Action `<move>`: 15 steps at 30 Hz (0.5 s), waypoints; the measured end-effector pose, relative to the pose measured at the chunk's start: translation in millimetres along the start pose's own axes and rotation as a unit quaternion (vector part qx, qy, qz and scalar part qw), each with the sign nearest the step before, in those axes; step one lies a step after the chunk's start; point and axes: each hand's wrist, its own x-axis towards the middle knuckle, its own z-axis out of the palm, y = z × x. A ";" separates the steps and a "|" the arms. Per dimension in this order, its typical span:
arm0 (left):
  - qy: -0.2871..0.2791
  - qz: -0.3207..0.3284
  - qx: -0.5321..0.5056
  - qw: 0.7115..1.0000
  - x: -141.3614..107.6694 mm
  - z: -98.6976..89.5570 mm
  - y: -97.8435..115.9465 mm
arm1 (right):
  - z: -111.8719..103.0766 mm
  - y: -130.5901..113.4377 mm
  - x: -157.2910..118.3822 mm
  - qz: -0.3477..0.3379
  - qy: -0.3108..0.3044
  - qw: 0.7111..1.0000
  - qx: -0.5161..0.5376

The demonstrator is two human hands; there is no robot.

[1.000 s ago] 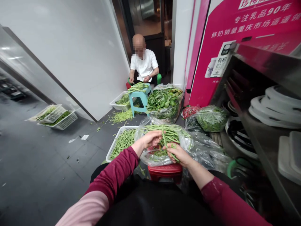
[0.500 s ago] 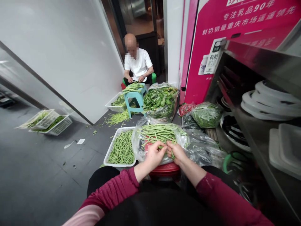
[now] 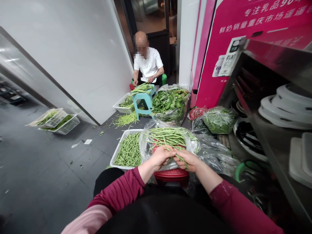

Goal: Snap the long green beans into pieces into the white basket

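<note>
Both of my hands meet over a red stool [image 3: 170, 177], with the fingers closed. My left hand [image 3: 159, 158] pinches long green beans [image 3: 181, 158] at one end. My right hand [image 3: 190, 161] grips the same beans, whose ends stick out past its fingers at the lower right. Just beyond, more whole long beans [image 3: 168, 135] lie in an opened clear plastic bag [image 3: 144, 143] on the stool. On the left is a white basket [image 3: 114, 156] filled with short bean pieces [image 3: 128, 151]. My fingers hide part of the held beans.
A person in white [image 3: 148, 63] handles greens at a blue stool [image 3: 142, 97]. Near it stands a bag of leafy greens [image 3: 170, 102]. White baskets [image 3: 69, 126] sit on the floor at left. A metal shelf [image 3: 258, 130] with white lids borders the right side.
The view has swung slightly left. My hands have come closer together, and my right hand has turned, so the held beans now show more clearly, slanting down to the right.
</note>
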 end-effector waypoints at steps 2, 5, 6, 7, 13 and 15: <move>-0.030 0.009 -0.054 0.998 0.3 -3.4 -0.7 | 0.1 -2.6 -3.0 -0.007 -0.020 1.000 -0.002; -0.011 0.048 -0.038 0.998 5.3 -6.5 -5.4 | 0.2 -5.9 -5.4 -0.017 -0.041 0.999 -0.006; 0.014 0.059 0.007 0.998 7.9 -7.4 -8.1 | 0.9 -5.6 -5.2 -0.019 -0.044 0.999 -0.006; 0.046 0.072 0.073 0.994 10.5 -8.6 -11.5 | 2.1 -4.2 -4.3 -0.020 -0.042 0.999 -0.003; 0.154 0.049 0.588 0.792 27.3 -34.3 -31.3 | 16.0 23.3 10.9 -0.036 0.088 0.995 -0.037; 0.135 0.005 0.624 0.769 37.3 -46.7 -32.3 | 16.3 28.5 14.9 -0.052 0.127 0.990 -0.038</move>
